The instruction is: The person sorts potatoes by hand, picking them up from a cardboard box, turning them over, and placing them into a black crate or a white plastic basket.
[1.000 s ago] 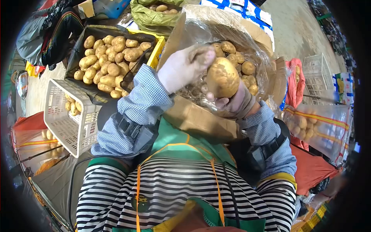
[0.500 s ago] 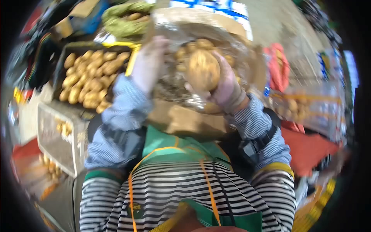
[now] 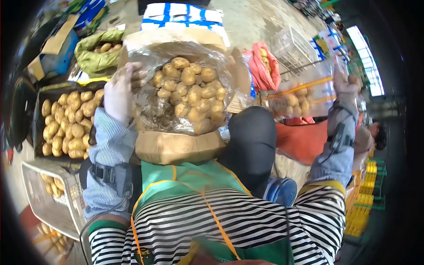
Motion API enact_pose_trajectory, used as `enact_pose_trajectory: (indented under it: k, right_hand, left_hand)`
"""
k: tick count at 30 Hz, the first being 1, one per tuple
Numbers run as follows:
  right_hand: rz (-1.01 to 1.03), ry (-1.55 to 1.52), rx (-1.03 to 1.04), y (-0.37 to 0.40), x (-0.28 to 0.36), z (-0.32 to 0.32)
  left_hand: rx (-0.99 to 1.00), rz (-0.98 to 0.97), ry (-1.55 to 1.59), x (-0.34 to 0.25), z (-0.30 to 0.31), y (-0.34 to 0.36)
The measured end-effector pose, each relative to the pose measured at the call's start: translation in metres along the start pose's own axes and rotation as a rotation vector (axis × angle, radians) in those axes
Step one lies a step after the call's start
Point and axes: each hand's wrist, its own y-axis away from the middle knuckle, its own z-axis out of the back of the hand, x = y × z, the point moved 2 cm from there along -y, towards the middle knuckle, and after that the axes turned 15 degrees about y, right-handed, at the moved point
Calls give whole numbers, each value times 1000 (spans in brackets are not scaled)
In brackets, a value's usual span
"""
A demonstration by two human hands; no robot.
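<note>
A cardboard box (image 3: 176,148) lined with clear plastic stands before me, with several potatoes (image 3: 194,95) and loose dirt inside. At its left side, my left hand (image 3: 120,90) has its fingers curled over the rim and liner. Far to the right, my right hand (image 3: 346,86) is at the upper edge of a clear plastic bag (image 3: 320,90) with orange stripes, which holds several potatoes (image 3: 296,102). The right fingers are blurred against the bag, and I cannot tell whether they hold anything.
A dark crate (image 3: 39,119) full of potatoes sits left of the box, above a white plastic basket (image 3: 53,174). Behind are a green sack (image 3: 95,57) and a blue-and-white package (image 3: 185,20). A pink sack (image 3: 265,75) lies right. Another person (image 3: 364,145) is at the far right.
My right hand, which held a large potato over the box, has swung right to the plastic bag. The potato no longer shows. My left hand stays at the box's left side.
</note>
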Motion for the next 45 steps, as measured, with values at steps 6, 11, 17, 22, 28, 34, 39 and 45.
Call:
enact_pose_trajectory:
  k: [6, 11, 17, 22, 28, 34, 39, 45]
  right_hand:
    - [-804, 530, 890, 139, -234, -123]
    - [-444, 1513, 1191, 207, -392, -176]
    - [-148, 2003, 945, 166, -537, -142]
    - [44, 1929, 741, 160, -583, -126]
    - [-96, 1977, 788, 155, -536, -145]
    - [-153, 1352, 1140, 215, -393, -214]
    - [-475, 472, 1121, 302, -298, -227]
    - [-645, 356, 1162, 335, -291, -208]
  left_hand:
    - [-32, -65, 49, 3, 3, 4]
    - [-99, 24, 150, -2, 13, -2]
    - [-89, 39, 121, -5, 15, -9]
    - [-43, 98, 33, -1, 22, -12]
    - [18, -89, -126, -4, 34, -16]
    - [17, 33, 98, -2, 26, -6]
    - [259, 85, 10, -10, 1, 16]
    - [420, -140, 66, 0, -17, 47]
